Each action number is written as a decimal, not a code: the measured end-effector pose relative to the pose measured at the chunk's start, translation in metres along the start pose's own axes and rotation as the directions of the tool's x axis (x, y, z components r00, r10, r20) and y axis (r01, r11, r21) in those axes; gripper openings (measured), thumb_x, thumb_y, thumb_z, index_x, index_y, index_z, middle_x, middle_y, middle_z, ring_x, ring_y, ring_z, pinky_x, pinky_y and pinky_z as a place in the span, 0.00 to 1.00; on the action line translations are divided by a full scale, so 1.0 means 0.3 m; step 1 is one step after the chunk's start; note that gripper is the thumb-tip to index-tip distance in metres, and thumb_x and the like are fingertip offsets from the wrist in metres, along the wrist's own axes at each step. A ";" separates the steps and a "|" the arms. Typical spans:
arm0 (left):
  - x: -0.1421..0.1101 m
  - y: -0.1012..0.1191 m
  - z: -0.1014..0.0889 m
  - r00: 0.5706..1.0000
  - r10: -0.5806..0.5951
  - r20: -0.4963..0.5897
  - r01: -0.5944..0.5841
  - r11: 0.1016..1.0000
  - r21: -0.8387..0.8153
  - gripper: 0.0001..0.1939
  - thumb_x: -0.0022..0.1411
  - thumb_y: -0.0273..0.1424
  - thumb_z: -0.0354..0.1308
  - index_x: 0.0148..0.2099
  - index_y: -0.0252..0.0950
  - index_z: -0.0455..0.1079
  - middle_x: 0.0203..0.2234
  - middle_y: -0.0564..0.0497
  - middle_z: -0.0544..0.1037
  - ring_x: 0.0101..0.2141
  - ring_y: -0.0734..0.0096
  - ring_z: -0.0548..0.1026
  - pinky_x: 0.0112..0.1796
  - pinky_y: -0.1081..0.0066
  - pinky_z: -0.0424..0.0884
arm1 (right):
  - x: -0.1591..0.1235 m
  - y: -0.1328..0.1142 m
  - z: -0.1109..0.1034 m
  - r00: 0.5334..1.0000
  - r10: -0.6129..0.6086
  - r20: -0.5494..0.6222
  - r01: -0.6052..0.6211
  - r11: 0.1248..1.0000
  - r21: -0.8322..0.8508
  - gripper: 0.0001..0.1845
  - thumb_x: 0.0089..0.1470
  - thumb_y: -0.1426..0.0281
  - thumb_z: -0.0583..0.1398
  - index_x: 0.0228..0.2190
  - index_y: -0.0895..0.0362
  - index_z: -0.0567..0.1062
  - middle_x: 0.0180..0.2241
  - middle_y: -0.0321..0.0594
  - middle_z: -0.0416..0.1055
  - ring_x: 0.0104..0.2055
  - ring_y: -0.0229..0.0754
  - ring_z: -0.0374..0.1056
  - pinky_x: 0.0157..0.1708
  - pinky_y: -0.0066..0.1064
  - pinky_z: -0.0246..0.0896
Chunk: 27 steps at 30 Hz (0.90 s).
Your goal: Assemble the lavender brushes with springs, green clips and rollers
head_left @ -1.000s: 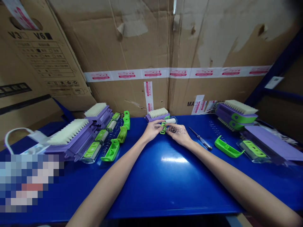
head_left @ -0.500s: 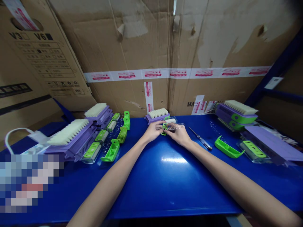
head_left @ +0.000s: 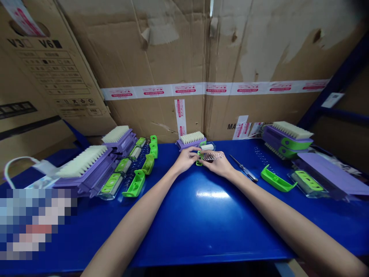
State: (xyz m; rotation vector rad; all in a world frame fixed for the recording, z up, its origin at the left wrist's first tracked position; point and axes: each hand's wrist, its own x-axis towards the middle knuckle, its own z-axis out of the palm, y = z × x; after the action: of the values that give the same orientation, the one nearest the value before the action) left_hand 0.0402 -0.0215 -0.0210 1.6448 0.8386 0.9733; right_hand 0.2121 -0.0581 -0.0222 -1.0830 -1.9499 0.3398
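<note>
Both my hands meet at the far middle of the blue table point(head_left: 213, 215). My left hand point(head_left: 186, 158) pinches a small green plastic part point(head_left: 199, 157). My right hand point(head_left: 220, 164) holds a thin metal coil spring point(head_left: 213, 155) that lies across its fingers and touches the green part. Just behind them sit a purple brush with white bristles point(head_left: 191, 140) and a clear piece with a white insert point(head_left: 208, 146).
Left of my hands lie purple brushes point(head_left: 86, 165), green handles point(head_left: 135, 183), clear green-topped pieces and springs. A screwdriver point(head_left: 244, 169), a green handle point(head_left: 276, 181), a stacked brush point(head_left: 286, 138) and a purple tray point(head_left: 331, 173) lie to the right. Cardboard boxes point(head_left: 207, 57) wall the back.
The spring has shifted slightly in my right hand, now lying higher across the fingers against the green part. Both hands stay in the same place.
</note>
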 end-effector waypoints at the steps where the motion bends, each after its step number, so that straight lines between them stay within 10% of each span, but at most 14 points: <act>1: 0.000 0.000 0.000 1.000 0.005 0.001 -0.005 1.000 0.002 0.16 0.55 0.29 0.61 0.47 0.31 0.69 0.30 0.47 0.80 0.31 0.68 0.77 0.34 0.71 0.71 | -0.001 -0.002 -0.003 1.000 -0.001 0.008 0.001 1.000 0.026 0.13 0.49 0.68 0.61 0.39 0.56 0.77 0.37 0.41 0.78 0.37 0.44 0.75 0.39 0.31 0.69; 15: 0.004 0.003 -0.018 0.989 -0.062 0.133 0.076 0.991 -0.107 0.27 0.48 0.22 0.64 0.53 0.29 0.66 0.33 0.44 0.80 0.34 0.68 0.78 0.40 0.68 0.70 | 0.002 0.013 0.008 0.990 0.136 -0.026 -0.131 0.980 0.147 0.14 0.48 0.67 0.63 0.39 0.54 0.78 0.41 0.40 0.77 0.43 0.45 0.74 0.46 0.35 0.68; 27: 0.009 0.011 0.009 0.993 -0.024 0.111 0.033 0.996 -0.082 0.25 0.46 0.23 0.63 0.50 0.29 0.69 0.33 0.45 0.80 0.35 0.65 0.78 0.37 0.70 0.71 | 0.024 -0.031 -0.022 0.995 0.093 0.030 -0.094 0.995 0.024 0.09 0.46 0.73 0.59 0.33 0.56 0.76 0.28 0.37 0.76 0.27 0.39 0.69 0.28 0.26 0.60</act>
State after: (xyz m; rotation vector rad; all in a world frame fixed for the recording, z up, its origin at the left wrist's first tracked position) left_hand 0.0441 -0.0210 -0.0175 1.5952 0.7353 0.8779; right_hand 0.2101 -0.0590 -0.0089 -1.1616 -1.9189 0.4320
